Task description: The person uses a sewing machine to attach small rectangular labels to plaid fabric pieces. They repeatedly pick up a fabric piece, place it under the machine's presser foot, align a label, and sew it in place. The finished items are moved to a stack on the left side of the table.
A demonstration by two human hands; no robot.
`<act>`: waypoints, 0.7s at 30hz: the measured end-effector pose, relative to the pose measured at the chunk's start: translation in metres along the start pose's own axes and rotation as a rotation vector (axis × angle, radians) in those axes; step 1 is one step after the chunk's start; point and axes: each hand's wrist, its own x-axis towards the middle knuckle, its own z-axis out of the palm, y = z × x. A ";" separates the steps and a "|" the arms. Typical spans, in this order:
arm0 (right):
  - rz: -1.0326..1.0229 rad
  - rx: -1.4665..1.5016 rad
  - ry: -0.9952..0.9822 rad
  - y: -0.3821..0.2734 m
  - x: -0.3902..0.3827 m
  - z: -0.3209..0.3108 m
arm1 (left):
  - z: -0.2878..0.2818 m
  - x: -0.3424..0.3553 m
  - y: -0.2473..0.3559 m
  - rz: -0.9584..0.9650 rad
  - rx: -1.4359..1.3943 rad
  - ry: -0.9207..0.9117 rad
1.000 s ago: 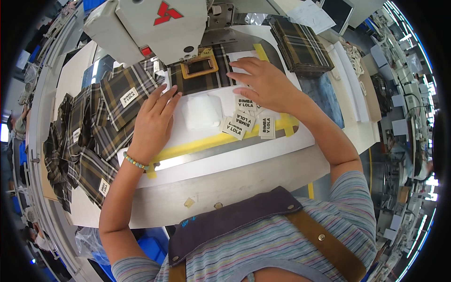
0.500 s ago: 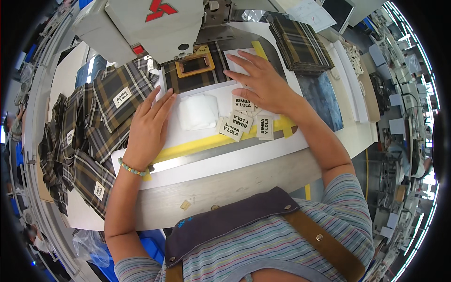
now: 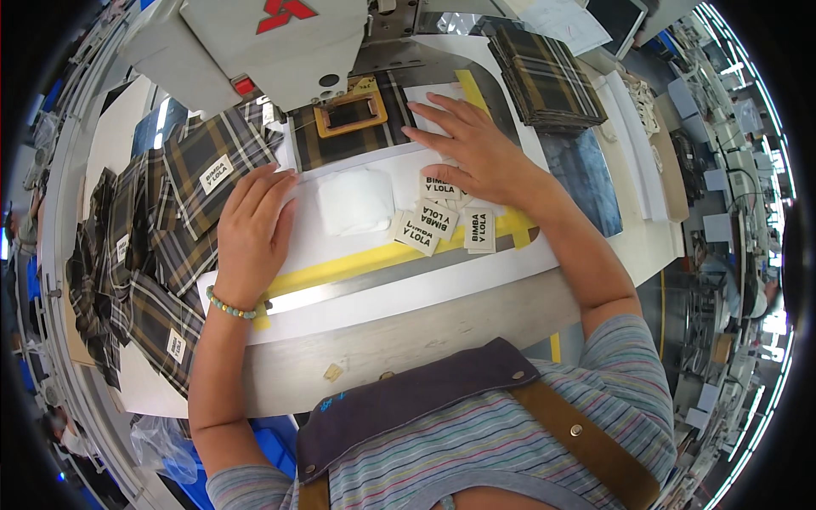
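Note:
Under the head of a white sewing machine (image 3: 255, 59) lies a dark plaid fabric piece (image 3: 316, 146). An orange rectangular clamp frame (image 3: 351, 129) rests on it. My left hand (image 3: 253, 225), with a beaded bracelet on its wrist, lies with fingers stretched at the left of the white work sheet (image 3: 299, 234), just short of the plaid piece. My right hand (image 3: 480, 157) is spread over a small white sheet (image 3: 425, 96) at the right of the clamp, holding nothing. Below its thumb lie several cream fabric labels (image 3: 437, 220). A soft white pad (image 3: 357, 202) sits between my hands.
On the left is a loose heap of plaid pieces (image 3: 140, 221) with labels on them. A neat stack of folded plaid pieces (image 3: 544, 76) stands at the back right. Yellow tape (image 3: 340, 267) runs along the work plate; a small scrap (image 3: 332, 372) lies on the table's near edge.
My left hand has drawn back to the left, away from the plaid piece's edge. My right hand has hardly moved.

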 end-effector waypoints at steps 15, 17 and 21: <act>0.009 0.045 -0.081 0.001 0.000 -0.007 | 0.000 -0.002 -0.001 -0.004 -0.010 -0.214; 0.006 0.065 -0.101 0.003 -0.001 -0.009 | 0.000 -0.003 -0.002 -0.001 0.003 -0.203; 0.002 0.083 -0.111 0.005 -0.002 -0.008 | 0.000 -0.002 -0.003 0.000 -0.013 -0.194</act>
